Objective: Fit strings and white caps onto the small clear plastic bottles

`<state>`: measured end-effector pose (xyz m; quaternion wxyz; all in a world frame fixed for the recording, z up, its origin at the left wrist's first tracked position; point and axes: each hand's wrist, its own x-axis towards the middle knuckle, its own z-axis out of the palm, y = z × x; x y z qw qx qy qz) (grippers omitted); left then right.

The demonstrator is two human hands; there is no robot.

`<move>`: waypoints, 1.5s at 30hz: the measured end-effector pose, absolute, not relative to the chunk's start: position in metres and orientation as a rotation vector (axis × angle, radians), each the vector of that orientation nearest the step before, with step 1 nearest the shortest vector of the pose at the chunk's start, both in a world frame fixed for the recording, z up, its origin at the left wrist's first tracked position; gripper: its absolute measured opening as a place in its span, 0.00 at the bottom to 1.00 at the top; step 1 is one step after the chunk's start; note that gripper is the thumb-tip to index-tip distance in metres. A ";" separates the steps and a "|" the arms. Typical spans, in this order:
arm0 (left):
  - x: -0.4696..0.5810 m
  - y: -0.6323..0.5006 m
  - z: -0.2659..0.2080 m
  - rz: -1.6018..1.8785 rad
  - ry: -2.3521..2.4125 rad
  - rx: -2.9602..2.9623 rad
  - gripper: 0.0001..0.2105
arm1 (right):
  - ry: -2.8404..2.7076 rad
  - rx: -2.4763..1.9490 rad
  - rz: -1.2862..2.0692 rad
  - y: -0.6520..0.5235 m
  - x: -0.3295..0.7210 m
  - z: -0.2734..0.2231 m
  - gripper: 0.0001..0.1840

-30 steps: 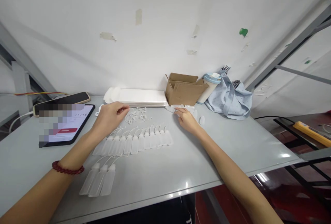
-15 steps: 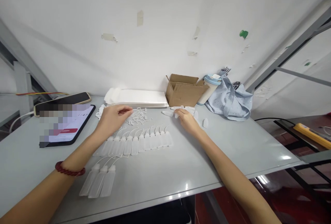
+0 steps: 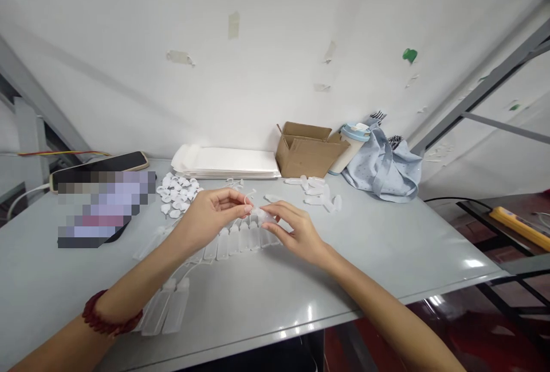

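- Lying at the left of the frame, a dark phone (image 3: 103, 168) in a pale case has a white cable (image 3: 26, 195) at its left end; just below it is a second device (image 3: 114, 203), its screen pixelated.
- A dark red bracelet (image 3: 110, 314) circles the left wrist at the lower left, beside a group of translucent bottles (image 3: 175, 306) lying side by side, partly hidden by the forearm.
- Small white caps (image 3: 176, 193) sit in a loose pile left of centre.
- The left hand (image 3: 215, 211), near the centre, has thumb and index finger brought together at a thin white strip (image 3: 249, 195); their exact grip is unclear.
- Behind it lies a white flat stack (image 3: 232, 161); below, a row of bottles (image 3: 234, 241) runs partly under the hands.
- At the centre, the right hand (image 3: 296, 228) pinches a translucent piece (image 3: 268, 217) between thumb and fingers, its near end meeting the left fingertips.
- Right of centre, loose clear pieces (image 3: 315, 191) lie before an open cardboard box (image 3: 311, 157).
- Farther right stand a lidded cup (image 3: 344, 154) and a crumpled light-blue bag (image 3: 382, 165).
- A yellow object (image 3: 518, 223) rests at the right edge.
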<state>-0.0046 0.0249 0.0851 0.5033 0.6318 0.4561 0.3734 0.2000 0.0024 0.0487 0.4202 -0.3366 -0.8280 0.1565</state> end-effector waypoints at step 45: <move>-0.040 -0.030 0.064 0.880 1.075 2.593 0.21 | -1.569 -1.155 0.744 0.013 0.204 0.045 0.11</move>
